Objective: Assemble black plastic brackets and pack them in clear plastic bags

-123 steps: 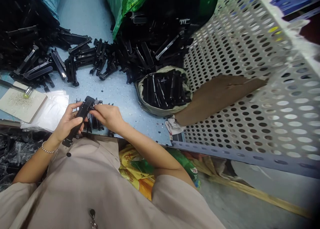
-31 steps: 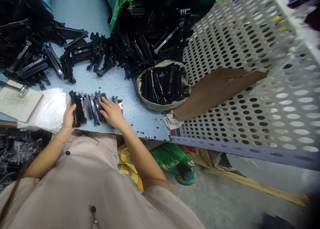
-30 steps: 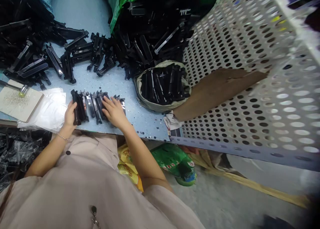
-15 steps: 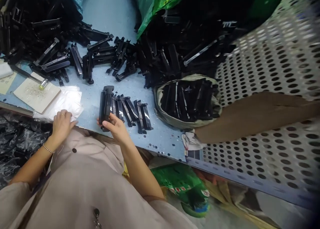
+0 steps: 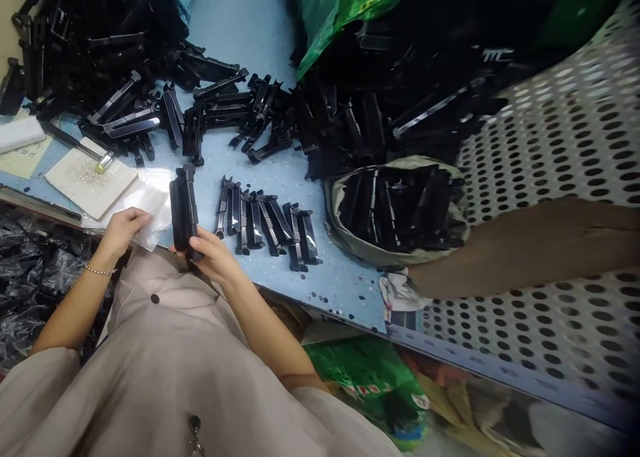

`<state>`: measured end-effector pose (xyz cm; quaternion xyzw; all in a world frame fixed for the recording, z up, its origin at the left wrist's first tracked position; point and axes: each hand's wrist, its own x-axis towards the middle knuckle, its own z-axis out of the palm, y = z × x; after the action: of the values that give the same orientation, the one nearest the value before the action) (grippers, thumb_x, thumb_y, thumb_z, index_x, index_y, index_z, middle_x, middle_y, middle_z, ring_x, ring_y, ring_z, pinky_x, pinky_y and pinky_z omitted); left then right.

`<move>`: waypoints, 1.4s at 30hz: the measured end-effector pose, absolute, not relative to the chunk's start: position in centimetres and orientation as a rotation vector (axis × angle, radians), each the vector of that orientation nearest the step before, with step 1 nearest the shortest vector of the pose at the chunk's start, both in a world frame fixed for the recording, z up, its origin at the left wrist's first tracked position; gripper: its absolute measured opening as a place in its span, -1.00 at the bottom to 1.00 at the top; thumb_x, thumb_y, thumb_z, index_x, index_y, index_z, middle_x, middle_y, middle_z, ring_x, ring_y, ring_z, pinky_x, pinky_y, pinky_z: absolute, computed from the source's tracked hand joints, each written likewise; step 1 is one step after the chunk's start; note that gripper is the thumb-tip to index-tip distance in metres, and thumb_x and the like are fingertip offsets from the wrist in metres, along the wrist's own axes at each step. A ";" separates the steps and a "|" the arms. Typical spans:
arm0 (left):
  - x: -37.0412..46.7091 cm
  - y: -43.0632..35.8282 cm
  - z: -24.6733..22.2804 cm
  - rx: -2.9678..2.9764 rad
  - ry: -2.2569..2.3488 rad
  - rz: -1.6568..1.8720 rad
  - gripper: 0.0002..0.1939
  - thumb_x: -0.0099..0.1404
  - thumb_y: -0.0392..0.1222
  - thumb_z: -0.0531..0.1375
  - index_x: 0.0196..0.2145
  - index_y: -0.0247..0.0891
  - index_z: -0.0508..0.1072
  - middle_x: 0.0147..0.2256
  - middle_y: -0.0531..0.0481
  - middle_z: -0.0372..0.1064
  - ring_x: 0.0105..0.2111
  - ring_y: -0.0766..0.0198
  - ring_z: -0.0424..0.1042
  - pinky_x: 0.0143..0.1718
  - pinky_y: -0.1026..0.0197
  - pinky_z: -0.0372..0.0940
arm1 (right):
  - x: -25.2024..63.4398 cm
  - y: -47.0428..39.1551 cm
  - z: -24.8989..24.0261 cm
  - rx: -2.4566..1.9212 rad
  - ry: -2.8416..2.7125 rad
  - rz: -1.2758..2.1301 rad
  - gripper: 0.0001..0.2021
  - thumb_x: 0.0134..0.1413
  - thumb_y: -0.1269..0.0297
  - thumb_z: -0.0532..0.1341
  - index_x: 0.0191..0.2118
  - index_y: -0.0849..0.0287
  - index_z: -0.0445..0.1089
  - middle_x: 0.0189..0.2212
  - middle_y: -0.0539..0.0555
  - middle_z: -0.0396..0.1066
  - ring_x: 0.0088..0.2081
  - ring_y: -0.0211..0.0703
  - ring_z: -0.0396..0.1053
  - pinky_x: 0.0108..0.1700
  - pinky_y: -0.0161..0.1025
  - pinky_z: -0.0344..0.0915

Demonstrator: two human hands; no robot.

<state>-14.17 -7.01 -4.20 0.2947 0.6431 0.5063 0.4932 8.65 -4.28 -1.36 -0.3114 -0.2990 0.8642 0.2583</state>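
My right hand is closed round the lower end of a bundle of long black plastic parts, held upright just over the table's near edge. To the left, my left hand pinches the edge of a clear plastic bag with thumb and fingertips. The bag lies on others like it, partly under a pale board. Right of the held bundle, a row of similar black parts rests on the blue table.
A hammer lies across the speckled board. Heaps of black parts cover the back. At right stand a cloth bag of black parts, a green sack and a perforated metal surface, with a brown-covered limb over it.
The bundle in my right hand has moved left, away from the row and towards the bags. My left hand has gone from resting on the bag pile to pinching one bag's edge.
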 end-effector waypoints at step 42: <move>-15.1 -9.8 -3.0 1.909 1.929 1.172 -0.48 0.35 -0.46 0.00 0.21 -0.22 0.33 0.25 -0.26 0.24 0.24 0.09 0.33 0.20 0.02 0.36 | 7.2 -5.9 -4.3 -0.859 -0.540 2.533 -0.63 0.05 -0.06 0.34 -0.27 0.20 0.47 -0.45 0.10 0.49 -0.49 -0.25 0.34 -0.58 -0.39 0.16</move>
<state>-15.08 -9.84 -2.95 0.6430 0.6497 0.3947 0.0927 7.23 -5.90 -4.32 -0.3082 -0.1935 0.9086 0.2048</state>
